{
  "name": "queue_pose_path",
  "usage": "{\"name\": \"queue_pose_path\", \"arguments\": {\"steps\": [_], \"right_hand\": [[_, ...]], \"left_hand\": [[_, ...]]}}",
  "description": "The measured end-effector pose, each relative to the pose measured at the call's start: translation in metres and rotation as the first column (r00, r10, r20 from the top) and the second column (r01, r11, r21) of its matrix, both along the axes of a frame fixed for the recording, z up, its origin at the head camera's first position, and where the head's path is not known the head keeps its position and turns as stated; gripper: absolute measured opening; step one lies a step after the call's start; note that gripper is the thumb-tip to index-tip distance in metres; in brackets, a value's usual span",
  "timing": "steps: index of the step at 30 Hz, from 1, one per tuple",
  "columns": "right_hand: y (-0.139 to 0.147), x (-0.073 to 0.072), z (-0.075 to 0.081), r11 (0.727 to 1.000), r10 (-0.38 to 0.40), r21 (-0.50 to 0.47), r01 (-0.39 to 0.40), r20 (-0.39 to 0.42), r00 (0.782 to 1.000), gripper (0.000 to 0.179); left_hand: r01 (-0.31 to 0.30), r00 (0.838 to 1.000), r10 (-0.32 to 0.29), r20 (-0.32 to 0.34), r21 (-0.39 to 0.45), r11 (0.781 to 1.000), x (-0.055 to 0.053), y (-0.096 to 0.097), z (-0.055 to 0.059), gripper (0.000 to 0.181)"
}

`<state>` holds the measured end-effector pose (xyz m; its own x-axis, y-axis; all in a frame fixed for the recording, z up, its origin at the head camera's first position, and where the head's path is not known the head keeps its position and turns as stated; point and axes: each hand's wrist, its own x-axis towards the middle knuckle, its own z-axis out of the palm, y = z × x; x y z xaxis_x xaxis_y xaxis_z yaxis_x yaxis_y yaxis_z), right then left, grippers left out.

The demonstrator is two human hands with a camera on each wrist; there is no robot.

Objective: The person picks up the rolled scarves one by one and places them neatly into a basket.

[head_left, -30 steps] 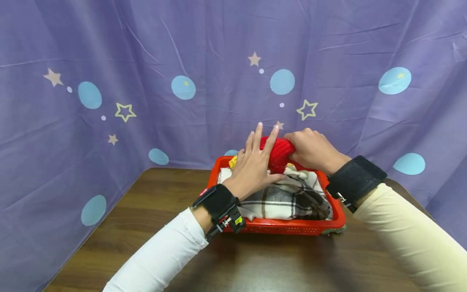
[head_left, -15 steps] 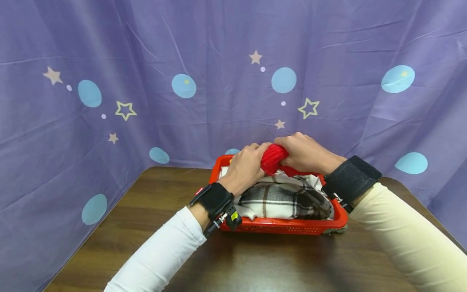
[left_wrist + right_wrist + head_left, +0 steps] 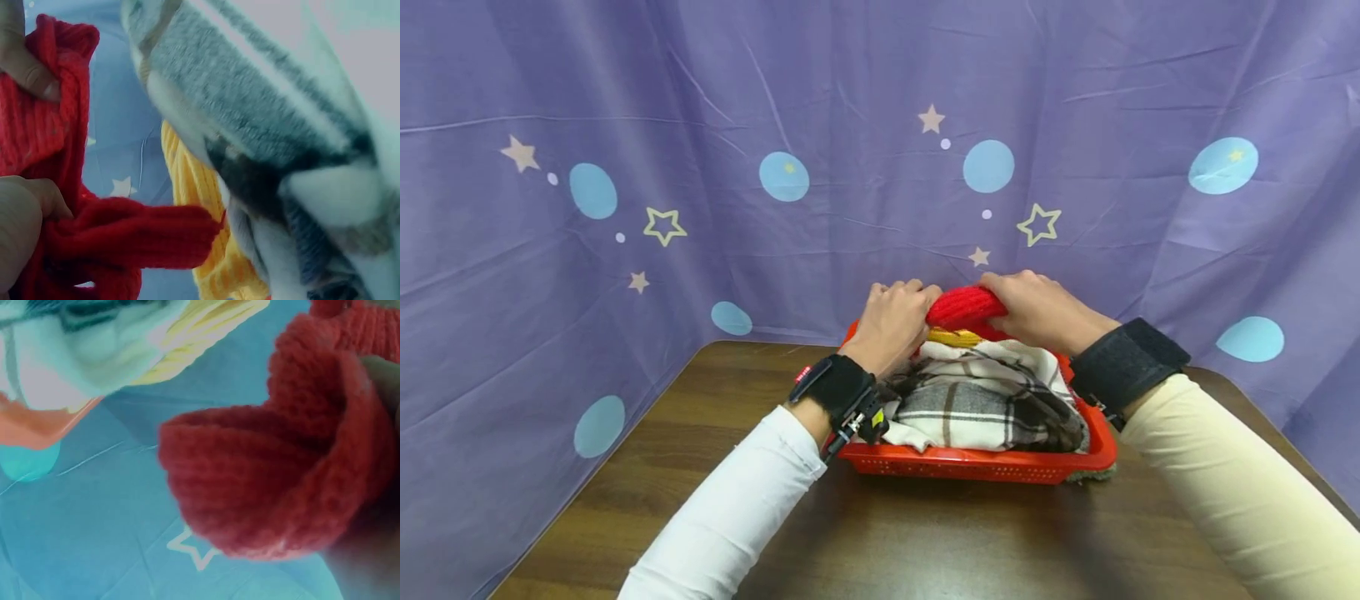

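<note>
Over the back of a red basket (image 3: pixel 977 467), both hands hold a bunched red ribbed knit garment (image 3: pixel 964 308). My left hand (image 3: pixel 891 323) grips its left end with curled fingers, and my right hand (image 3: pixel 1041 312) pinches the right end. A narrow tube of the red knit (image 3: pixel 150 234) hangs out beside the thumb in the left wrist view. A folded loop of the knit (image 3: pixel 250 487) bulges from the hand in the right wrist view. Just under it, a yellow knit piece (image 3: pixel 955 337) shows behind a brown, white and black plaid cloth (image 3: pixel 977 408) filling the basket.
The basket stands on a brown wooden table (image 3: pixel 760 400). A greenish fuzzy edge (image 3: pixel 1093 473) sticks out under the basket's front right corner. A purple curtain (image 3: pixel 850 167) with stars and blue dots closes off the back and sides.
My left hand went from spread fingers over the red knit to gripping it. The hands have since drawn slightly apart, stretching the knit sideways and uncovering the yellow piece below.
</note>
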<state>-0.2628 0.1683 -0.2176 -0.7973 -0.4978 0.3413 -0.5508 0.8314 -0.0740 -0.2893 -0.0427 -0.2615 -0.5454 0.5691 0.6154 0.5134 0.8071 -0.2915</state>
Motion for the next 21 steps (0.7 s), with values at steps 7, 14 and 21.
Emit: {"name": "queue_pose_path", "arguments": {"steps": [7, 14, 21], "right_hand": [[0.011, -0.007, 0.002, 0.998, -0.049, 0.044, 0.055, -0.125, 0.991, 0.023], [0.015, -0.009, 0.007, 0.994, -0.106, 0.005, 0.108, -0.137, 0.985, 0.029], [0.019, -0.018, -0.018, 0.999, -0.039, 0.026, 0.042, -0.125, 0.991, 0.034]], "left_hand": [[-0.002, 0.997, 0.003, 0.072, -0.017, 1.000, -0.007, -0.007, 0.014, 0.016], [-0.020, 0.992, 0.019, 0.121, 0.007, 1.000, -0.011, -0.011, 0.026, 0.024], [-0.058, 0.962, 0.059, 0.267, -0.014, 0.998, -0.020, -0.011, 0.014, 0.030]]}}
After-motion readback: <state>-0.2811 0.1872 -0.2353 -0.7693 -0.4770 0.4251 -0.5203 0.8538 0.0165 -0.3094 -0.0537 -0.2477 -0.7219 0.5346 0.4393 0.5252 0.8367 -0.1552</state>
